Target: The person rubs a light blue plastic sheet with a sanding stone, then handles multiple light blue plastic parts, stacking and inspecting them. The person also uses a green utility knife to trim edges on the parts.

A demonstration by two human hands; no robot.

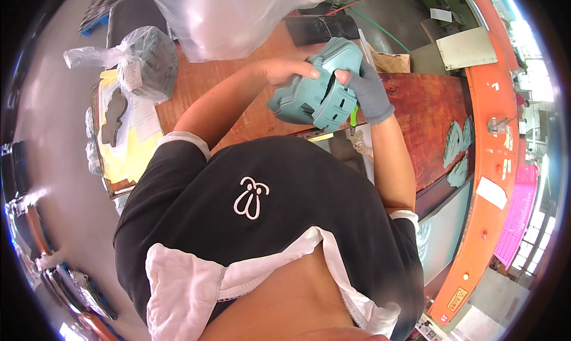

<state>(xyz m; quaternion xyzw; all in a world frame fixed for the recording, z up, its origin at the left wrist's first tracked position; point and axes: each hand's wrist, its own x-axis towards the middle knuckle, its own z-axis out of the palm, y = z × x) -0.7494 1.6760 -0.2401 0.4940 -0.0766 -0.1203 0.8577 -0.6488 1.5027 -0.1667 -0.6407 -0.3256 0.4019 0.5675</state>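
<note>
Both my hands hold a stack of teal cut pieces (309, 91) above the table, in front of my chest. The pieces are thin and curved, with small dark slots, and they fan apart at the left. My bare left hand (288, 72) grips the stack's far left side, thumb on top and the other fingers hidden beneath. My right hand (370, 94), in a grey glove with the thumb tip bare, is closed on the right side. A gap runs between the near pieces and the rest of the stack. Below the right hand shows a bright green object (353, 116), partly hidden.
The reddish-brown table (416, 112) carries loose teal pieces (457, 145) near an orange machine frame (476, 222). At left lie a bagged grey stack (148, 64), yellow and white papers (134, 145) and a dark curved piece (113, 116). A large clear plastic bag (232, 20) stands ahead.
</note>
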